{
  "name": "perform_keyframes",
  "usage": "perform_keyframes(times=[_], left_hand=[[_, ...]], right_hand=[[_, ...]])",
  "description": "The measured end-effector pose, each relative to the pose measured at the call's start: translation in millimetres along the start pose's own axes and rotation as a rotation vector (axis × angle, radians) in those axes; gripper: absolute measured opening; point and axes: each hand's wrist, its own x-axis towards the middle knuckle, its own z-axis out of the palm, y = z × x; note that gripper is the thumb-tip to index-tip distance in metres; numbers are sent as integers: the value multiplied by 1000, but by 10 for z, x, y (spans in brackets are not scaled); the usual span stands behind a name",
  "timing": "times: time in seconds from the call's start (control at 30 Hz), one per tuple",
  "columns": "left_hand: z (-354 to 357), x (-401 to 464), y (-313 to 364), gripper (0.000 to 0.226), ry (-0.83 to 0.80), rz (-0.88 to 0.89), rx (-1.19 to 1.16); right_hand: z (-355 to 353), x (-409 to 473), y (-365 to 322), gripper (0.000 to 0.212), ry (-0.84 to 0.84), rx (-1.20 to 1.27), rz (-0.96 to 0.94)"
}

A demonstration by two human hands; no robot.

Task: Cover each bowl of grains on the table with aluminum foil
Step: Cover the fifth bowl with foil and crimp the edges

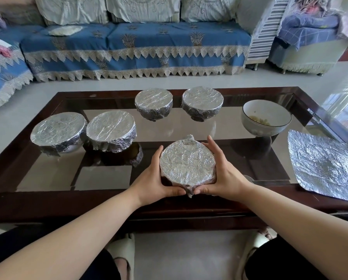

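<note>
A foil-covered bowl (187,162) sits near the front of the glass table (48,174), tilted toward me. My left hand (156,178) cups its left side and my right hand (221,174) cups its right side, thumbs pressing the foil at the near rim. Several other foil-covered bowls stand behind: two at the left (58,131) (111,130) and two at the back (154,102) (202,101). An uncovered white bowl (267,118) with pale grains stands at the right. A loose sheet of foil (326,164) lies flat at the far right.
The table has a dark wooden frame (48,201). A blue-covered sofa (136,47) runs behind it across a pale floor, and an armchair (306,41) stands at the back right. My knees and slippers show below the table's front edge.
</note>
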Motion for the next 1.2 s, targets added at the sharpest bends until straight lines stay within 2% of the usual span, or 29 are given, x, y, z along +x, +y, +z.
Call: perform_keyframes(times=[0.13,0.23,0.33,0.5,0.57,0.7,0.8,0.87,0.97,1.03,1.2], left_hand=[[7,11,5,145,33,40,77],[-9,14,22,131,56,69,103],[-6,2,29,128,69,64,124],[-101,16,-32,149,13,35,178],[-179,9,-13,156,-3,4,128],[-324,40,107,151,88,15,-31],[-369,97,271,136,152,158,150],[-307,140,399,128,115,271,330],[-161,226,509,131,16,345,638],[-95,284,532,135,-66,321,787],[-65,372,586,129,-199,162,895]], right_hand=[[53,32,25,118,36,-74,-20],[60,62,31,114,40,-103,-43],[36,89,28,113,34,-128,-72],[-73,97,1,127,-75,-201,-63],[-128,82,14,131,-91,-223,-70],[-216,33,5,127,-42,-161,-35],[-238,14,-62,129,-18,-122,26],[-234,6,-102,129,-39,-143,64],[-213,-3,-142,126,-80,-188,111],[-207,-5,-148,122,-87,-211,122],[-217,15,-118,116,-93,-196,98]])
